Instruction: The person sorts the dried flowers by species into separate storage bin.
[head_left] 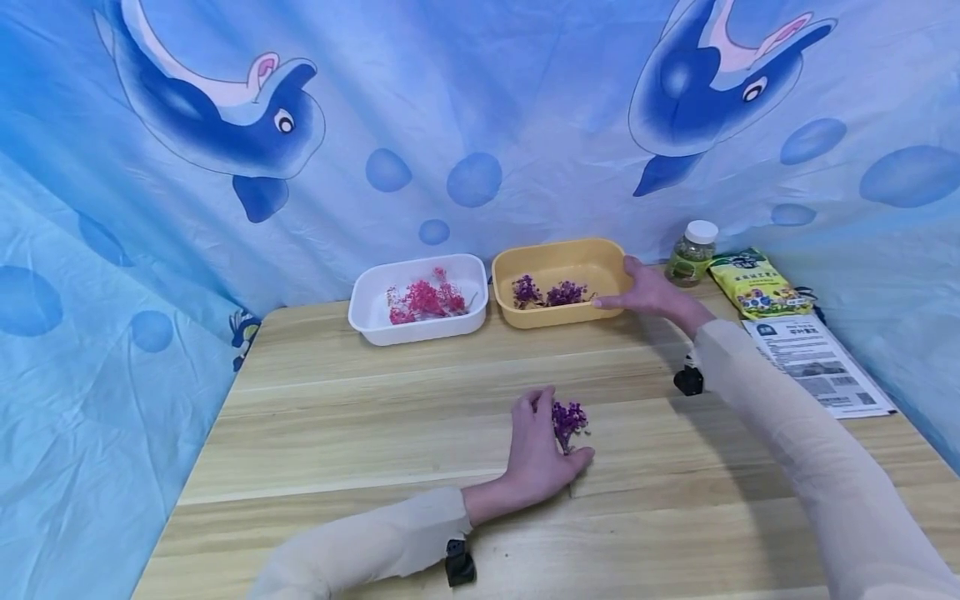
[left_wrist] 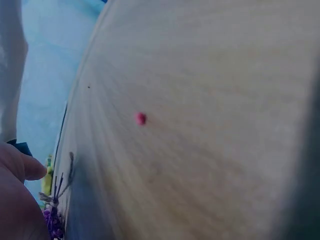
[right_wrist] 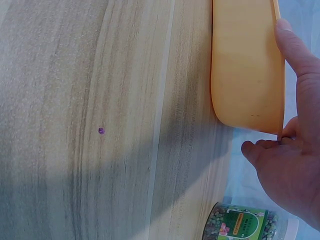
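In the head view, a small bunch of purple dried flowers (head_left: 570, 421) lies on the wooden table between the spread thumb and fingers of my left hand (head_left: 536, 462). Its thin stems (left_wrist: 59, 192) show beside the thumb in the left wrist view; whether the fingers touch it I cannot tell. My right hand (head_left: 651, 287) grips the right end of a yellow plastic box (head_left: 558, 315), with the thumb at the front rim and the fingers around the end corner. Inside this box are more purple flowers (head_left: 566, 293).
Left of the yellow box stands a white box (head_left: 420, 335) holding pink flowers (head_left: 431, 298). A white-capped jar (head_left: 690, 254), a yellow packet (head_left: 759, 285) and a printed packet (head_left: 821, 362) lie along the right. A patterned blue curtain (head_left: 420, 100) hangs behind the table (head_left: 337, 442).
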